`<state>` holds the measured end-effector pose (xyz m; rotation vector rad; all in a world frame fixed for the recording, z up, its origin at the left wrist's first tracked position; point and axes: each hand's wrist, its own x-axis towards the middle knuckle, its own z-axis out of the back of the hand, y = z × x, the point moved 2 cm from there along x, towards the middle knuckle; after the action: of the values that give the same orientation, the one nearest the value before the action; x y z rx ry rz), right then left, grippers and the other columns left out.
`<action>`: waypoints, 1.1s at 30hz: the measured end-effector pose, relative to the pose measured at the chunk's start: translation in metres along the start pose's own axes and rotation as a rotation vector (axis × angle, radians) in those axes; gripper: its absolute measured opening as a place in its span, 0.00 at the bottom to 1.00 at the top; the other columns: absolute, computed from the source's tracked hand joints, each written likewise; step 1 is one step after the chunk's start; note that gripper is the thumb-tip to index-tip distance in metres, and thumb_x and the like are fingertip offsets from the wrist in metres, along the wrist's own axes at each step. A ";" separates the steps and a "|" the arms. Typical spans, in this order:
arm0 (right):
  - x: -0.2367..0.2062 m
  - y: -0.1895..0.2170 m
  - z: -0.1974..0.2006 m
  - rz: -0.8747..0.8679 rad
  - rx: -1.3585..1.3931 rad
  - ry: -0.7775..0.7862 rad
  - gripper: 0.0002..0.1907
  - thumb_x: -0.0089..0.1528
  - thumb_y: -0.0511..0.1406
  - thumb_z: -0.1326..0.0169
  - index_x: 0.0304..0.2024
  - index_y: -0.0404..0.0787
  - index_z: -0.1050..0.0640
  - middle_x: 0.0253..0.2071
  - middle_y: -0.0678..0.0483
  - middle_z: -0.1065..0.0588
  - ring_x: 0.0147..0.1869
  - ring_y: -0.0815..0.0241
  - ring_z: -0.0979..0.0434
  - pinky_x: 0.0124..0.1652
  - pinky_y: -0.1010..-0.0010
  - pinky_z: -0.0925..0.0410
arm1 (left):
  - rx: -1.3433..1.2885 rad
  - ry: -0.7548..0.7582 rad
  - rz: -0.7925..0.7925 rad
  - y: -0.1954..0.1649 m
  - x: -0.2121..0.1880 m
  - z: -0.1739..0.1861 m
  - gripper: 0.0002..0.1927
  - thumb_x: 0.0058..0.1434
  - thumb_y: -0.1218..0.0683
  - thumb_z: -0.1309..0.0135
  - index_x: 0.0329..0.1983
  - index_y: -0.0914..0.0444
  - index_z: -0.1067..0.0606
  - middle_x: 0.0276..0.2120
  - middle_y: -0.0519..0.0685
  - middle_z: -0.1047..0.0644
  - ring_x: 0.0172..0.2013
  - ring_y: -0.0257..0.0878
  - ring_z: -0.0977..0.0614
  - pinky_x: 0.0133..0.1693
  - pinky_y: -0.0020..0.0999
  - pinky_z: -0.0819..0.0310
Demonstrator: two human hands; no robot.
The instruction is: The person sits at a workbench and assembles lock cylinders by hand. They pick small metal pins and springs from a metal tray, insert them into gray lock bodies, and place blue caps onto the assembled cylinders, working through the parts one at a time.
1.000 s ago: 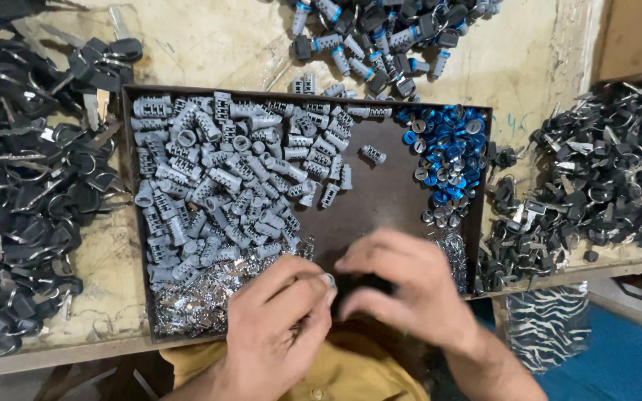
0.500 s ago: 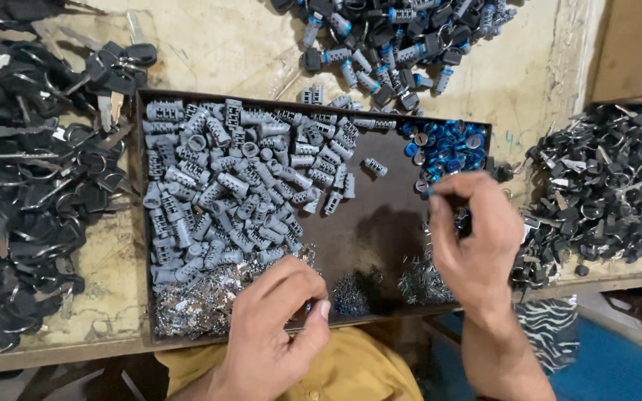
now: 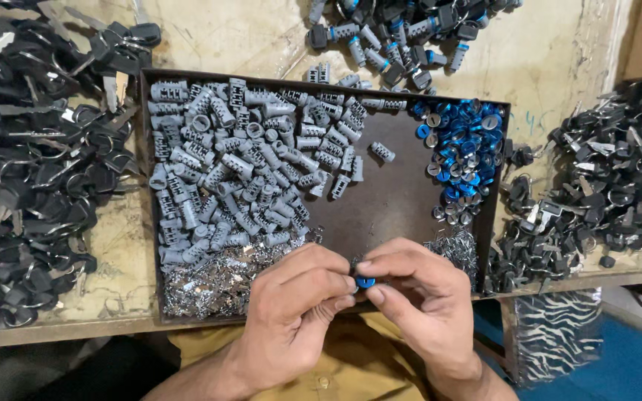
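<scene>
Pinching a small blue part over the tray's near edge

Holding with both hands: our left hand [image 3: 291,312] and right hand [image 3: 425,304] meet fingertip to fingertip, both closed in a pinch on one small blue cap [image 3: 365,282]. It sits between our thumbs and forefingers, just above the near rim of the dark tray [image 3: 388,200].

We judge the cap light, rigid and rather slick, easily dropped; best gripped by its rim. Only a round blue face shows; the rest is hidden.

Outward: thin silver metal bits [image 3: 217,282] lie just beside our left hand, grey cylinders [image 3: 239,163] beyond, more blue caps [image 3: 462,152] at the tray's right, black keys [image 3: 31,171] outside it.
</scene>
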<state>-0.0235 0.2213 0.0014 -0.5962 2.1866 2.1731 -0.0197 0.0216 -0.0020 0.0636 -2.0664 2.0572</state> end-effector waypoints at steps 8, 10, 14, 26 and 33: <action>0.005 0.013 -0.005 0.171 -0.281 0.220 0.23 0.57 0.31 0.34 0.55 0.35 0.20 0.48 0.49 0.24 0.46 0.62 0.23 0.44 0.74 0.31 | -0.409 0.007 0.437 0.006 0.000 0.011 0.23 0.57 0.68 0.40 0.54 0.63 0.31 0.36 0.46 0.24 0.37 0.32 0.23 0.40 0.26 0.27; 0.004 0.013 -0.006 0.242 -0.336 0.241 0.26 0.55 0.34 0.32 0.56 0.36 0.21 0.47 0.50 0.26 0.46 0.61 0.24 0.45 0.72 0.30 | -0.616 0.043 0.551 0.011 0.000 0.010 0.30 0.59 0.68 0.40 0.62 0.60 0.35 0.36 0.45 0.23 0.35 0.30 0.25 0.38 0.25 0.30; -0.001 0.007 -0.011 0.404 -0.513 0.078 0.25 0.53 0.34 0.28 0.53 0.41 0.20 0.42 0.53 0.29 0.41 0.62 0.27 0.41 0.73 0.33 | -0.900 0.085 0.666 0.021 -0.005 -0.002 0.26 0.61 0.70 0.42 0.61 0.61 0.32 0.37 0.46 0.25 0.37 0.30 0.25 0.40 0.24 0.29; 0.017 0.030 0.117 0.373 -1.283 -0.606 0.23 0.56 0.24 0.35 0.54 0.40 0.20 0.52 0.48 0.27 0.54 0.48 0.24 0.52 0.63 0.29 | -0.385 0.034 0.534 0.042 -0.028 -0.008 0.09 0.61 0.66 0.43 0.45 0.72 0.21 0.44 0.54 0.22 0.41 0.32 0.20 0.42 0.24 0.26; 0.020 0.035 0.157 0.402 -1.235 -0.681 0.08 0.64 0.27 0.36 0.46 0.38 0.18 0.50 0.47 0.25 0.55 0.51 0.23 0.53 0.65 0.29 | -0.321 0.033 0.482 0.034 -0.025 -0.016 0.09 0.62 0.65 0.42 0.45 0.71 0.19 0.42 0.52 0.22 0.38 0.30 0.22 0.38 0.22 0.28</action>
<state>-0.0923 0.3669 0.0232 0.6392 0.5144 3.0670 0.0004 0.0350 -0.0402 -0.5674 -2.5505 1.8989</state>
